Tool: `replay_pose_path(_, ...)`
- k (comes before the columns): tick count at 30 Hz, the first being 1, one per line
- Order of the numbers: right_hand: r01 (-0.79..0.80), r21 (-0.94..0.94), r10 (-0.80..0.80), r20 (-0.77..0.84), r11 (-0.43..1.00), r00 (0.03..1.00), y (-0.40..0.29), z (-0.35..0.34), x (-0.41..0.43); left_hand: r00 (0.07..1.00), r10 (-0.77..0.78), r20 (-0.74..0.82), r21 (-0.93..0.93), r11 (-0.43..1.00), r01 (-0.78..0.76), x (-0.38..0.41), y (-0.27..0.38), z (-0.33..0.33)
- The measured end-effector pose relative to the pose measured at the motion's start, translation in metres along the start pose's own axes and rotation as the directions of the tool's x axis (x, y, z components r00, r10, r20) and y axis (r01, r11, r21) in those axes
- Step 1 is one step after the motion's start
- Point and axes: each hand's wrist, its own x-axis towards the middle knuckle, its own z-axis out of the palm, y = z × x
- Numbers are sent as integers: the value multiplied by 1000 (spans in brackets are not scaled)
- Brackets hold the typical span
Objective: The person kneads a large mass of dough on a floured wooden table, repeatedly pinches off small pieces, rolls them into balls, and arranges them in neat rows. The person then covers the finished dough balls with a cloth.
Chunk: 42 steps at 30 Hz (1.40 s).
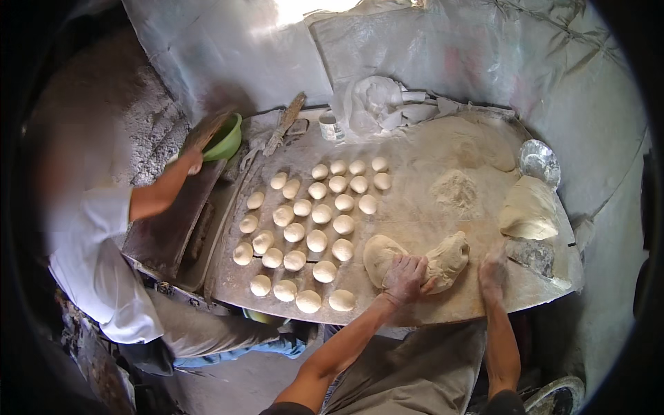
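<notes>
My left hand (405,277) grips a large piece of dough (384,254) at its pinched middle, close to the front edge of the floured wooden table (410,311). The dough's right lobe (450,259) is rough and folded. To the right, my right hand (493,270) is low over the tabletop, blurred, with its fingers curled; whether it holds anything is hidden. Beside it lies a flour-dusted dough scraper (531,255). Another smooth lump of dough (529,210) rests just beyond. Several round dough balls (316,241) stand in loose rows to the left.
A flour heap (456,192) lies mid-right, near a metal bowl (539,161). Along the back are a plastic bag (376,104), a can (331,126) and a whisk broom (285,124). At left, a co-worker's hand (193,161) is beside a green bowl (225,141).
</notes>
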Motion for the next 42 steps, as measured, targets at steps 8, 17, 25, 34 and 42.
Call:
replay_pose_path(8,301,-312,-359,-146,901,922,-6,-39,21,1000,-12,5,8,1000,12,6,3,4)
replay_pose_path(17,310,115,-308,-34,944,951,-2,-41,-22,1000,-27,4,-31,999,27,6,-2,7)
replay_pose_path(25,196,30,-189,-150,980,970,-15,16,15,1000,6,23,12,1000,-7,7,-3,9)
replay_pose_path(34,233,-122,-249,-136,965,959,1,3,57,998,50,28,30,998,-51,10,-2,15)
replay_pose_path(42,201,-85,-210,-107,976,972,26,-29,12,998,45,34,9,999,-45,9,-1,11)
